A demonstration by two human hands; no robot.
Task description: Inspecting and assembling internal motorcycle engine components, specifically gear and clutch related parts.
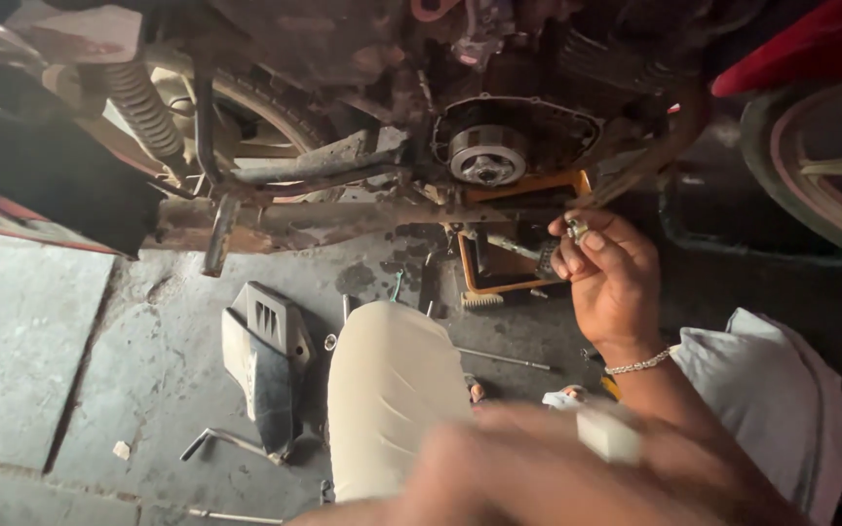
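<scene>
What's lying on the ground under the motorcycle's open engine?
Under the open engine sits an orange tray with a brush beside it. The right hand covers the tray's right side.

Orange tray (473, 282) — cream trouser knee (387, 390)

Two hands, one motorcycle (363, 185) with two wheels in view, one orange tray (499, 282), one loose side cover (263, 360).

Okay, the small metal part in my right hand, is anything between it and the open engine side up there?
Nothing visible does. The right hand pinches the small metal part just below-right of the exposed round engine hub, with open space between them.
</scene>
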